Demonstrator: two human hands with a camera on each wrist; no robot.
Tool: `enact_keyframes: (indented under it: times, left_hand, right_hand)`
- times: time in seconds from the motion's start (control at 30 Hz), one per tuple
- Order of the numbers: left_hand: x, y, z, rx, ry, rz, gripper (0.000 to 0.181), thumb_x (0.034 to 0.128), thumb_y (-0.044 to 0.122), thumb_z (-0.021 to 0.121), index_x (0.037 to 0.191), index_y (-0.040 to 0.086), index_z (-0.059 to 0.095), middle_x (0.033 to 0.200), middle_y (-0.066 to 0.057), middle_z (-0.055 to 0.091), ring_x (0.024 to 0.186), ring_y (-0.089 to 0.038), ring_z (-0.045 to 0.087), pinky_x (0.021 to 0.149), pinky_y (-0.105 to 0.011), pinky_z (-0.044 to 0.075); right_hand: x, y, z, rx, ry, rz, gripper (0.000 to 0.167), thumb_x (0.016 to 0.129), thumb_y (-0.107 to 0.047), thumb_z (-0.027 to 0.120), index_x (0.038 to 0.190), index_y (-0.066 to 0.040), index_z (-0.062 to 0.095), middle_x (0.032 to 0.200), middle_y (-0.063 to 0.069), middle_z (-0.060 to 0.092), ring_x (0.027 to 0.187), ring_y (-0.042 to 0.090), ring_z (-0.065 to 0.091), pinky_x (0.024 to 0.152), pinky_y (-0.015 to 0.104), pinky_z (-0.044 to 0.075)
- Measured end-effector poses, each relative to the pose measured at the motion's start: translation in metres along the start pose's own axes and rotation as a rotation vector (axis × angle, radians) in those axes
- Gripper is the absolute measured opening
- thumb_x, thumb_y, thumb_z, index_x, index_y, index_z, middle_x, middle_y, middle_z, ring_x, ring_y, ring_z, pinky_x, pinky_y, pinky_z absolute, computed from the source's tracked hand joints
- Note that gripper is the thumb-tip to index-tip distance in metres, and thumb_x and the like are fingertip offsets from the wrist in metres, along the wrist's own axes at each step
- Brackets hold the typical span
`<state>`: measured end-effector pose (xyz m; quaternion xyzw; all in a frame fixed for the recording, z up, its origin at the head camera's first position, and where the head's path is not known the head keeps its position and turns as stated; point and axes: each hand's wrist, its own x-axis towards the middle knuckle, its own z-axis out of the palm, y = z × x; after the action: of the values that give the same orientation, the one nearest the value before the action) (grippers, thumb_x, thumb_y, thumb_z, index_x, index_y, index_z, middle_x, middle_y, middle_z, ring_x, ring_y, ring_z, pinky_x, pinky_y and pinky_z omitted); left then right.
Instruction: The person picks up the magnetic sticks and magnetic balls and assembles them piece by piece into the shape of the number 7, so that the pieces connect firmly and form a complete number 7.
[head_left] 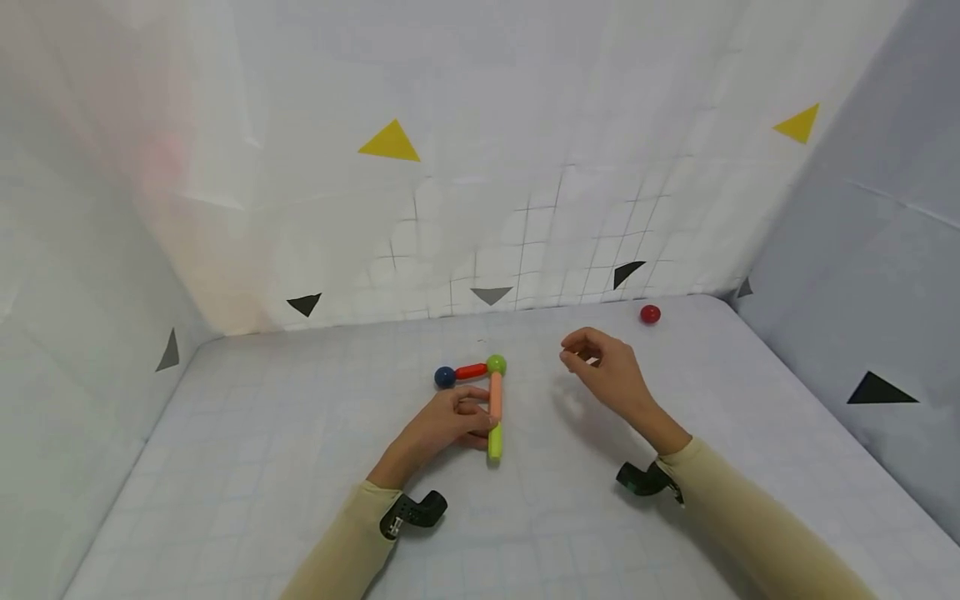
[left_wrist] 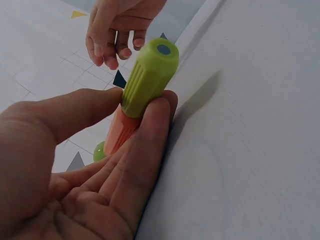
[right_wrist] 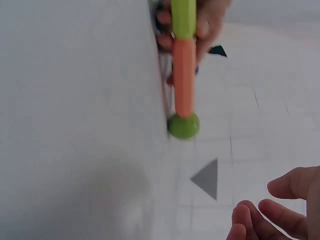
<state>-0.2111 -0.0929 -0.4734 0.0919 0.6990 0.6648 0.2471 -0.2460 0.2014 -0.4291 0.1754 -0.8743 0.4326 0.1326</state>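
My left hand pinches two magnetic building rods where they meet end to end. The yellow-green rod points toward me, and the orange rod runs away from me to a green ball. From that ball a red rod goes left to a dark blue ball. The thumb lies on one side of the joint, fingers on the other. Off to the right, my right hand hovers above the table with fingers loosely bent and nothing between them.
A red ball lies at the back right of the white table. White walls stand behind and at both sides, bearing yellow, black and grey triangles.
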Motion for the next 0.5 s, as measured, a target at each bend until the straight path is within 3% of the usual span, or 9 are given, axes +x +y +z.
enact_keyframes:
  times: [0.23,0.4,0.5]
  left_hand:
    - [0.001,-0.001,-0.001,0.02,-0.004,0.008,0.058,0.0958,0.015,0.077,0.145,-0.001,0.05,0.106,-0.011,0.074,0.083,-0.03,0.076,0.093,-0.039,0.055]
    - [0.001,-0.001,-0.001,0.018,-0.008,0.004,0.06,0.0961,0.015,0.077,0.147,0.0,0.049,0.107,-0.011,0.074,0.083,-0.03,0.076,0.094,-0.04,0.055]
    - [0.001,-0.001,-0.001,0.016,-0.002,0.002,0.06,0.0962,0.015,0.077,0.147,0.0,0.049,0.107,-0.012,0.073,0.084,-0.03,0.076,0.093,-0.04,0.055]
  right_hand:
    - [0.023,0.019,-0.029,-0.152,0.097,-0.006,0.011,0.099,-0.011,0.071,0.108,-0.005,0.075,0.104,0.008,0.074,0.093,0.024,0.067,0.076,0.041,0.057]
    - [0.037,0.045,-0.046,-0.221,0.118,0.01,0.014,0.099,-0.003,0.067,0.111,-0.001,0.074,0.108,0.016,0.074,0.099,0.033,0.067,0.083,0.052,0.057]
    - [0.044,0.063,-0.056,-0.256,0.136,0.043,0.018,0.098,-0.001,0.063,0.113,-0.001,0.074,0.106,0.018,0.074,0.099,0.036,0.066,0.083,0.051,0.055]
